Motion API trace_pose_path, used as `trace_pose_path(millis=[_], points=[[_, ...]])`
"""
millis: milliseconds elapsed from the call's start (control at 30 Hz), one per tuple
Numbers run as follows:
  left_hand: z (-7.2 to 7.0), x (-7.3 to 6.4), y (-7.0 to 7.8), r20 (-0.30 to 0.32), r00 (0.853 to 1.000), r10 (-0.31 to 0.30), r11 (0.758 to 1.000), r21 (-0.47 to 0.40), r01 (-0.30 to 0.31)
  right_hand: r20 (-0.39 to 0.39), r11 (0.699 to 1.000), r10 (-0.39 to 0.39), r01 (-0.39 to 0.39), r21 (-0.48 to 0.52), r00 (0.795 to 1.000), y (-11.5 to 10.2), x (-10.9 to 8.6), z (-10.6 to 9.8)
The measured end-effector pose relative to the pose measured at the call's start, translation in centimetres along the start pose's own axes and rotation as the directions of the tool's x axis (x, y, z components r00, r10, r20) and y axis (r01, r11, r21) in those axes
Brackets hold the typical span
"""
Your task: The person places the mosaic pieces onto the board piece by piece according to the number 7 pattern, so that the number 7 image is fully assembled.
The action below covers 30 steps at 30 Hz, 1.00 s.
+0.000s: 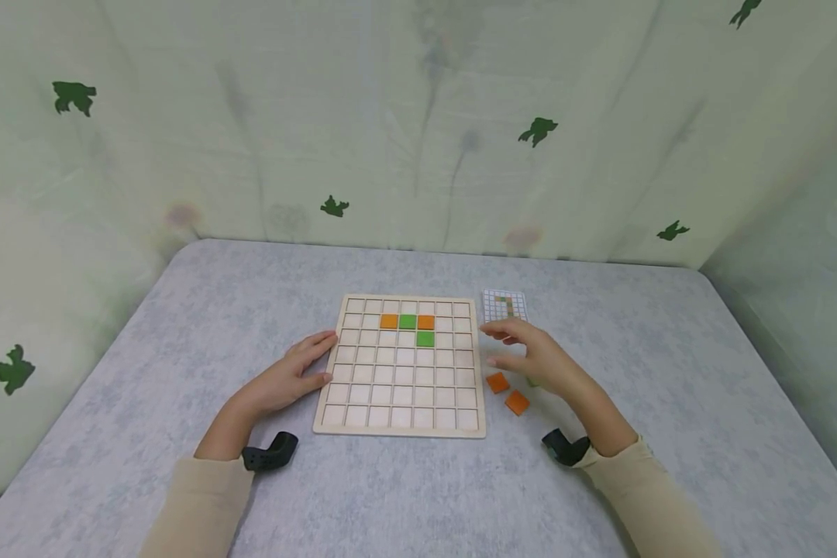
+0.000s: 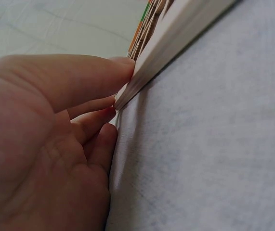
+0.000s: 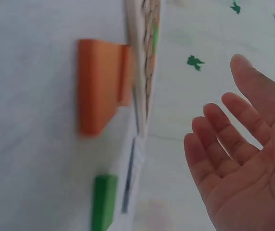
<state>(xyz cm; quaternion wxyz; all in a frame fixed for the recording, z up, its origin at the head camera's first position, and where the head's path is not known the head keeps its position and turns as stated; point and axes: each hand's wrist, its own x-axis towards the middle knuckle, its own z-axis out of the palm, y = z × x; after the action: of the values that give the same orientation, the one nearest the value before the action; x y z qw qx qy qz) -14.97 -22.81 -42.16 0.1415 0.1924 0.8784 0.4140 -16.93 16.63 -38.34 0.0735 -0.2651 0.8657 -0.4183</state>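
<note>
A square wooden grid board (image 1: 397, 418) lies flat on the table. Set in its upper rows are orange and green tiles; the lower green tile (image 1: 425, 339) sits under the right-hand orange tile (image 1: 426, 322). My left hand (image 1: 289, 380) touches the board's left edge with thumb and fingertips, as the left wrist view also shows. Just off the board's right edge, my right hand (image 1: 540, 356) hovers with fingers apart and nothing between them. Below it lie two loose orange tiles (image 1: 517, 402). A loose green tile (image 3: 104, 202) is mostly hidden by that hand in the head view.
A small printed pattern card (image 1: 504, 304) lies to the right of the board's top corner, partly behind my right hand. The grey-blue table (image 1: 404, 496) reaches back to a pale curtain (image 1: 390, 116) with dark green leaf shapes. A black wrist device (image 1: 270, 452) sits on each wrist.
</note>
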Motion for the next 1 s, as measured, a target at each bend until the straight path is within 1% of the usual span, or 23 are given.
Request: trace_pose_path(millis=[67, 200, 300, 400, 467, 633, 700, 867, 1000], points=[[0.0, 0.0, 0.0, 0.0, 1.0, -0.003, 1.0, -0.004, 0.003, 0.024, 1.0, 0.003, -0.004, 0.013, 1.0, 0.5, -0.7, 0.0], [0.1, 0.0, 0.1, 0.0, 1.0, -0.002, 1.0, 0.002, 0.002, 0.073, 0.999, 0.048, -0.049, 0.012, 0.996, 1.6, -1.7, 0.5], [0.1, 0.0, 0.0, -0.001, 1.0, -0.001, 1.0, 0.008, 0.001, 0.105, 0.996, 0.08, -0.076, -0.04, 0.991, 2.4, -2.0, 1.0], [0.1, 0.0, 0.0, -0.002, 1.0, -0.003, 1.0, 0.005, 0.003, 0.12, 0.994, 0.059, -0.048, -0.098, 0.991, 2.7, -2.1, 1.3], [0.1, 0.0, 0.0, -0.004, 1.0, -0.007, 1.0, 0.001, 0.007, 0.116, 0.992, 0.046, -0.031, -0.124, 0.992, 2.8, -2.0, 1.4], [0.0, -0.1, 0.0, -0.001, 1.0, -0.013, 1.0, 0.002, 0.013, 0.081, 0.99, 0.069, -0.058, -0.127, 0.994, 2.4, -1.9, 1.4], [0.0, -0.1, 0.1, 0.001, 1.0, -0.013, 1.0, 0.003, 0.013, 0.068, 0.991, 0.064, -0.056, -0.118, 0.996, 2.1, -1.8, 1.3], [-0.1, -0.1, 0.1, -0.001, 1.0, -0.007, 1.0, 0.006, 0.007, 0.03, 0.996, 0.001, 0.002, -0.089, 1.0, 0.9, -1.1, 1.0], [0.0, 0.0, 0.2, -0.001, 1.0, -0.007, 1.0, 0.007, 0.007, -0.011, 0.996, -0.046, 0.045, -0.083, 0.999, -0.2, -0.2, 1.3]])
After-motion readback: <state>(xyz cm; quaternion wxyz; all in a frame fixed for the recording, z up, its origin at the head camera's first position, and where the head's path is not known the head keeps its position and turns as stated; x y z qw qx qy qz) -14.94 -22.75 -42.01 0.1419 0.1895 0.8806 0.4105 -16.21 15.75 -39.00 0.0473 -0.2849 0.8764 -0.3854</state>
